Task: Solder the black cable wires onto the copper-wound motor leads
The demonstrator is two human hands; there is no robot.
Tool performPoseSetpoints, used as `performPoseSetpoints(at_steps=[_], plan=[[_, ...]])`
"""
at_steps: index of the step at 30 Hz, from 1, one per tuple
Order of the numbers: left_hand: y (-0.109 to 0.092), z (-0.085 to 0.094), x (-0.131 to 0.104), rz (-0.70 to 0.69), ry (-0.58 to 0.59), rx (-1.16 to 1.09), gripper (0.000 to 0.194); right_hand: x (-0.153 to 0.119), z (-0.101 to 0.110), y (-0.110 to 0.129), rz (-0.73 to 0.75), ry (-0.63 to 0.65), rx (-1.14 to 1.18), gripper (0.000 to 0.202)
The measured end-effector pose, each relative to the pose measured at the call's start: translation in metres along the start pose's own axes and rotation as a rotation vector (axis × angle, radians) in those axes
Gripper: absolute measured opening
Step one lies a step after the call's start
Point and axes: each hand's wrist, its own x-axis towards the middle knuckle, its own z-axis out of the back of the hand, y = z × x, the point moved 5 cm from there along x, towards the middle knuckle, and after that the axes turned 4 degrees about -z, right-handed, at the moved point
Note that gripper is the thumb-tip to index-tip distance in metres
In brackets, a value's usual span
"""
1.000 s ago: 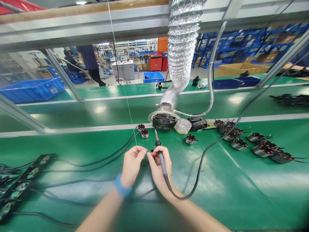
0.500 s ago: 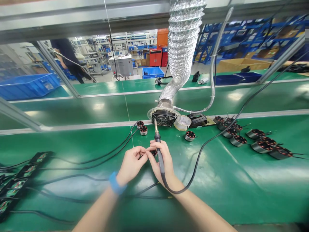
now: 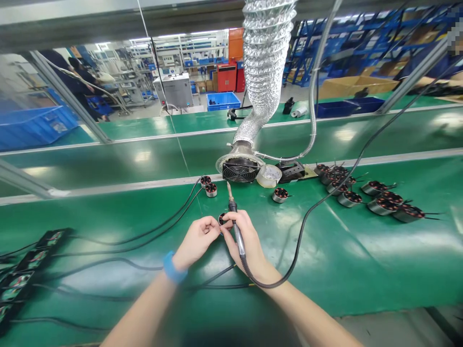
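On the green bench, a soldering iron (image 3: pixel 237 231) rests in my right hand (image 3: pixel 246 238), its tip pointing forward toward the black fan grille (image 3: pixel 240 171). My right thumb and fingers come together beside a small motor (image 3: pixel 222 219), which they partly cover. My left hand (image 3: pixel 198 240), with a blue band at the wrist, is closed in a pinch near the same motor; what it pinches is too small to name. The fingertips of both hands nearly meet. Two motors with black cables (image 3: pixel 211 190) stand beyond my left hand, and a single motor (image 3: pixel 280 194) lies beyond my right.
Several motors (image 3: pixel 385 203) lie at the right. A silver duct (image 3: pixel 267 62) hangs down to the fan, beside a round tub (image 3: pixel 269 176). At the left is a black strip of circuit boards (image 3: pixel 32 265), with cables crossing the bench. People are behind the frame.
The view has shifted slightly. My hands have moved a little apart, and more of the motor between them shows. The iron's tip now sits below the fan grille in view.
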Motion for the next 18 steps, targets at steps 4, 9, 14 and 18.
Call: performPoseSetpoints(at_steps=[4,9,14,18], plan=[[0.002,0.004,0.004,-0.046,-0.115,0.029,0.014,0.003,0.013,0.003,-0.005,-0.077,-0.063,0.028],[0.002,0.005,0.011,-0.072,-0.175,0.034,0.015,0.002,0.038,-0.001,-0.111,-0.193,-0.003,0.030],[0.004,0.003,0.014,-0.057,-0.184,0.051,0.014,-0.008,0.046,-0.006,-0.074,-0.255,0.050,0.026],[0.005,0.004,0.015,-0.040,-0.206,0.061,0.014,-0.011,0.043,-0.009,-0.066,-0.238,0.066,0.028]])
